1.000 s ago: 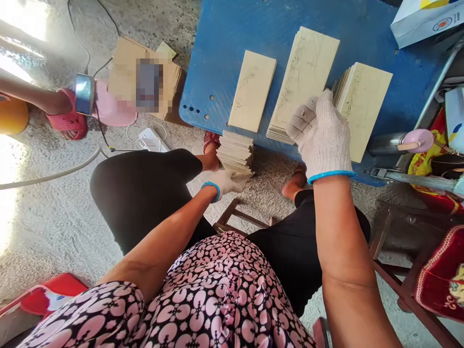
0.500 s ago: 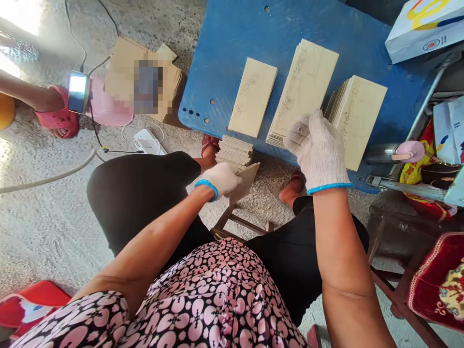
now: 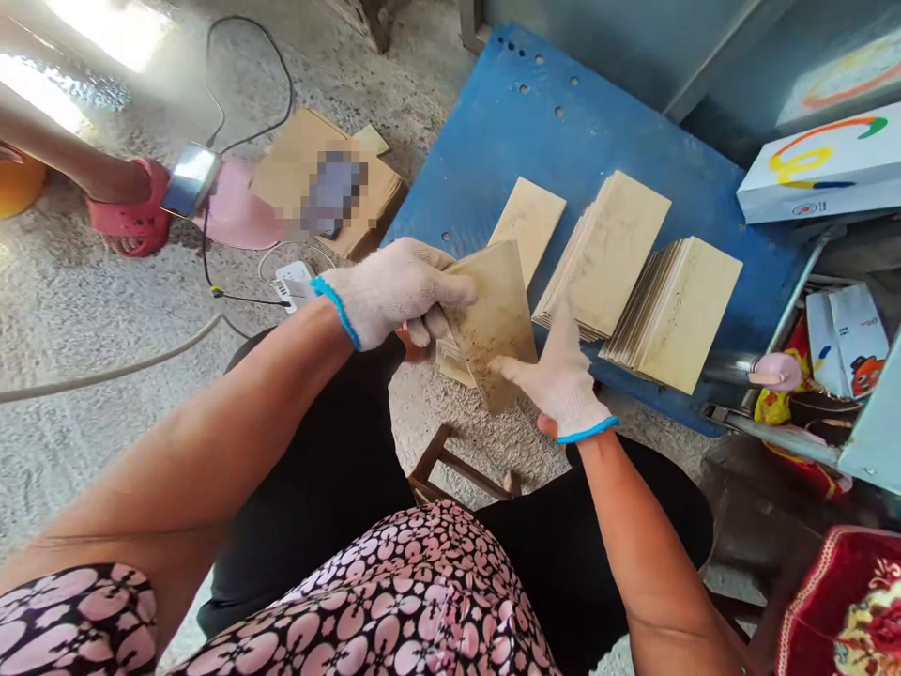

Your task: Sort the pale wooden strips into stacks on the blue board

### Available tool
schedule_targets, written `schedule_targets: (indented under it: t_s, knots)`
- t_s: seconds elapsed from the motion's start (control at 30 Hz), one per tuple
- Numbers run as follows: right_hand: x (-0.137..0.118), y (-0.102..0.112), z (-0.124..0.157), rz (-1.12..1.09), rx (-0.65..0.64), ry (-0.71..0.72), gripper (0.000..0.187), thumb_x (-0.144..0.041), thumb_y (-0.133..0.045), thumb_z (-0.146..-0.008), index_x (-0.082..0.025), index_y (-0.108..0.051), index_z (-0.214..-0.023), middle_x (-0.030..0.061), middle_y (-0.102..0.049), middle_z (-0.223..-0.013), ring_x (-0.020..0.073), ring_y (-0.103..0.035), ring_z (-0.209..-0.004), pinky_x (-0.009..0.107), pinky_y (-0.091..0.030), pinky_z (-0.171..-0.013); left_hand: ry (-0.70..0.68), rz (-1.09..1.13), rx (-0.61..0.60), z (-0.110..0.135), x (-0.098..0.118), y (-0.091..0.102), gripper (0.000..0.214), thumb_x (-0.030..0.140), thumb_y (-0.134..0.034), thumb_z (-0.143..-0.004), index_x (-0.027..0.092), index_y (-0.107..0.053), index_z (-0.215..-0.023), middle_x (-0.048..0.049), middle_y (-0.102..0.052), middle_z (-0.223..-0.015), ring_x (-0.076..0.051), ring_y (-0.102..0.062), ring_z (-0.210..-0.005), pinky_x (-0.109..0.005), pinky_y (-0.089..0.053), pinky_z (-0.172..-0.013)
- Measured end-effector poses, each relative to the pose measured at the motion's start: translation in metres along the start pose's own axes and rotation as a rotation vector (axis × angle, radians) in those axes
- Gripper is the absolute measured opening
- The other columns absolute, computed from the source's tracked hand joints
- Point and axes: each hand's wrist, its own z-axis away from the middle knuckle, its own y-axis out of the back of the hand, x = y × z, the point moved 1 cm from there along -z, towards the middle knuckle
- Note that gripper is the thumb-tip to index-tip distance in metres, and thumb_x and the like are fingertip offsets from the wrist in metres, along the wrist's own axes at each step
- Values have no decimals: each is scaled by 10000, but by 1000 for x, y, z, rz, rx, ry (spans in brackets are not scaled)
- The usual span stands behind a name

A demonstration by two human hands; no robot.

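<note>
Where half a second ago my left gloved hand (image 3: 394, 291) was low by the small stack of tan boards on the floor, it has now come up to the middle of the frame, its fingers (image 3: 450, 286) clamped on the upper left edge of a thin tan rectangular board (image 3: 496, 319). The board sits tilted in mid-air, just in front of the near edge of the blue desk (image 3: 493, 131). My right gloved hand (image 3: 563, 376) has left the middle stack and now touches the board's lower right edge, fingers spread apart and not closed around it.

On the desk, in the centre right of the frame, lie a single flat tan board (image 3: 531, 211), a middle stack of tan boards (image 3: 609, 253) and a right stack of tan boards (image 3: 679, 310), all as before. A white printed box (image 3: 817, 174) sits at upper right. At upper left, another person's foot in a pink sandal (image 3: 133, 211) rests on the concrete floor.
</note>
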Motion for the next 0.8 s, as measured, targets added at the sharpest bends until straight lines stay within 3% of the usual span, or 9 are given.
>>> schedule_targets:
  t_s: [0.17, 0.47, 0.63, 0.8]
  knots:
    - [-11, -20, -3, 92, -49, 61, 1454, -526, -927, -498, -112, -68, -1596, 272, -191, -1615, 409, -223, -1505, 569, -284, -1204, 6, 79, -18, -18, 6, 7, 364, 329, -678, -845, 110, -678, -1136, -31, -575, -594, -147, -590, -534, -299, -468, -535]
    - [-27, -25, -12, 170, 44, 120, 1335, -485, -886, -560, -94, -116, -1578, 295, -221, -1591, 444, -253, -1477, 622, -273, -1181, 13, 152, -34, -22, 18, 19, 363, 357, -667, -816, 170, -708, -1125, -11, -565, -564, -162, -591, -523, -304, -448, -542]
    - [-34, -28, -23, 35, 73, -34, 1244, -512, -858, -548, -153, -227, -1558, 234, -387, -1525, 408, -440, -1377, 560, -408, -1112, -201, 238, 88, -25, 22, 11, 377, 474, -581, -901, 147, -693, -1052, -43, -638, -681, -151, -620, -589, -302, -503, -588]
    - [-27, -18, -44, -226, 95, -133, 858, -529, -804, -627, -171, -483, -1338, 120, -679, -1185, 283, -659, -1064, 415, -535, -959, -337, 1, 251, -14, 22, 9, 340, 430, -540, -895, 177, -701, -1054, -65, -698, -840, -185, -658, -706, -298, -481, -609]
